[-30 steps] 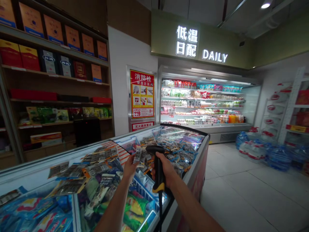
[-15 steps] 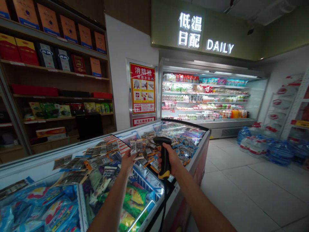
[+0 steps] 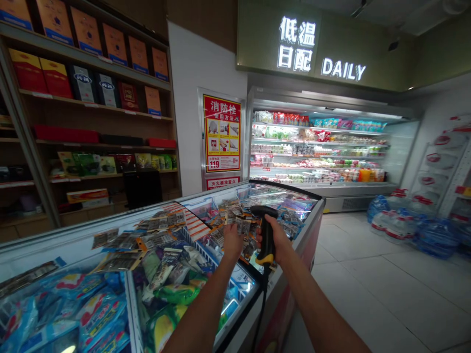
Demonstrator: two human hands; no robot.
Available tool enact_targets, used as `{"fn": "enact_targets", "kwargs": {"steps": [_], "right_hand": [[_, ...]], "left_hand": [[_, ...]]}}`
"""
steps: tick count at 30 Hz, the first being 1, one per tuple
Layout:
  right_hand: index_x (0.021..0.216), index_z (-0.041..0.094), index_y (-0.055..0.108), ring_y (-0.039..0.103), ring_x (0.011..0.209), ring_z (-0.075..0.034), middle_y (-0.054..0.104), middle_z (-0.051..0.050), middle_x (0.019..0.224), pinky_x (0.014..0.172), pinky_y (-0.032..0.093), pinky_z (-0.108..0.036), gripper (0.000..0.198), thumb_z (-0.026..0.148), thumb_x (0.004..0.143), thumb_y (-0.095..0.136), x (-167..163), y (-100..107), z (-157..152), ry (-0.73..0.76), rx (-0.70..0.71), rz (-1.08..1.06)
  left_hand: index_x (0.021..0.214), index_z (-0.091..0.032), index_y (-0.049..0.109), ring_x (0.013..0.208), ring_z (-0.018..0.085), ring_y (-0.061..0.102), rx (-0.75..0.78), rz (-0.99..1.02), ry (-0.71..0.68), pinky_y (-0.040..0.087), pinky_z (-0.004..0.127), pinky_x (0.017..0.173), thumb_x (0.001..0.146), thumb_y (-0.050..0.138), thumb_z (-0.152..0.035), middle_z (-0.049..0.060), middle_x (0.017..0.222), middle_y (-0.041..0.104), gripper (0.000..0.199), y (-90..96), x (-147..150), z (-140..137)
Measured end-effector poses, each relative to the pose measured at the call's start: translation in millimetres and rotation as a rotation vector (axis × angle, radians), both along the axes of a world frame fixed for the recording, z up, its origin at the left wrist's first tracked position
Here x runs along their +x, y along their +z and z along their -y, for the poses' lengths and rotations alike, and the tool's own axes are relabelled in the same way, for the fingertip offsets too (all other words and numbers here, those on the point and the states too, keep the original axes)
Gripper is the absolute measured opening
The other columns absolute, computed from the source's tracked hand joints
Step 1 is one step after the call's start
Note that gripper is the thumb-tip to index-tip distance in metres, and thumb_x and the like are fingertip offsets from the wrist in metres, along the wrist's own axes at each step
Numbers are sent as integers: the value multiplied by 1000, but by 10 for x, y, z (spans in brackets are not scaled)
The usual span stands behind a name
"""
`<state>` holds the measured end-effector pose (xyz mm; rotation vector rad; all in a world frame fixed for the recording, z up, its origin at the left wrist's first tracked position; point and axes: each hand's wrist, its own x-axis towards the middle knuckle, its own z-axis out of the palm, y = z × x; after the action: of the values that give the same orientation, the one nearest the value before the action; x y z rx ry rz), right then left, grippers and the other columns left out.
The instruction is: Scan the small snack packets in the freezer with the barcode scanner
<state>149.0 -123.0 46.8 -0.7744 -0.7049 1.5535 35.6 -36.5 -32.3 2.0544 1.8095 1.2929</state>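
My right hand [image 3: 277, 240] is wrapped around the handle of a black and yellow barcode scanner [image 3: 268, 240], whose head points away over the freezer. A black cable hangs from its base. My left hand [image 3: 232, 242] is reaching over the pile to the left of the scanner, fingers pinched at a small dark-printed packet [image 3: 243, 226]. Part of that packet is hidden behind the fingers. Many similar packets [image 3: 158, 223] lie spread across the glass top of the chest freezer [image 3: 312, 208], on both sides of a striped strip [image 3: 192, 223].
Bagged frozen goods [image 3: 99, 314] fill the freezer's near left end. Shelves of boxed goods [image 3: 88, 81] stand behind it on the left. A lit refrigerated display [image 3: 320, 147] is at the back. Large water bottles [image 3: 437, 238] stand on the tiled floor [image 3: 368, 279] at right.
My left hand has moved right, from beside the striped strip to the packets near the scanner. The scanner sits slightly further right in view, and the whole view has shifted a little.
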Motion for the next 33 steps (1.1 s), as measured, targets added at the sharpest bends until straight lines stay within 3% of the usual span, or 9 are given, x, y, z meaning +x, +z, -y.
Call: {"fn": "enact_targets", "kwargs": {"steps": [3,6,9,14,18,20,25,28,33], "right_hand": [[69,17,48,42,35,-8,47,3,45,33,36,-20,25,41,70,49,-39,-14,3,2,-15,0],[68,17,48,42,35,-8,47,4,45,33,36,-20,25,41,69,49,-90,-28,-4,17,-43,3],[66,17,47,43,35,-8,47,4,46,33,36,-20,25,41,69,50,-157,-45,-32,44,-56,-10],[67,17,47,43,35,-8,46,4,45,33,36,-21,24,41,69,50,-307,-62,-77,89,-64,-3],[68,17,48,43,35,-8,47,4,45,33,36,-20,24,41,70,49,-394,-62,-77,127,-59,-6],[68,17,48,43,35,-8,47,4,45,34,36,-20,24,41,70,49,-412,-67,-77,140,-57,-4],[70,17,49,44,36,-8,47,4,47,33,35,-21,25,42,69,49,-404,-93,-84,145,-57,8],[70,17,49,43,35,-8,47,4,47,33,35,-21,26,43,68,50,-379,-103,-78,142,-52,13],[70,18,49,43,36,-8,47,4,48,34,36,-21,24,42,68,50,-337,-106,-61,152,-45,0]], "left_hand": [[101,-11,54,99,21,44,24,-78,-5,32,32,87,67,50,-18,11,102,52,35,-51,52,-13],[101,-12,54,101,21,43,66,-105,22,32,33,88,69,47,-19,11,104,51,33,-28,-134,-21],[101,-12,53,101,21,43,54,-128,140,33,32,87,70,46,-18,11,104,52,33,74,-631,1],[100,-12,54,102,33,41,67,-188,551,33,45,82,68,46,-21,16,111,48,34,205,-1731,170],[84,-14,57,99,38,42,-7,-167,563,29,52,80,62,52,-23,18,96,54,24,153,-2218,262],[68,-16,55,98,37,43,-39,-71,552,26,54,82,56,59,-26,16,86,57,16,120,-2263,248],[51,-17,48,99,41,41,-146,4,493,25,55,82,40,68,-28,16,83,57,25,151,-2103,160],[49,-17,48,99,43,41,-279,-35,429,29,53,79,39,67,-35,16,84,57,28,190,-2011,131],[43,-18,46,90,37,50,-343,118,336,33,45,77,41,66,-30,8,55,56,24,179,-1949,57]]}}
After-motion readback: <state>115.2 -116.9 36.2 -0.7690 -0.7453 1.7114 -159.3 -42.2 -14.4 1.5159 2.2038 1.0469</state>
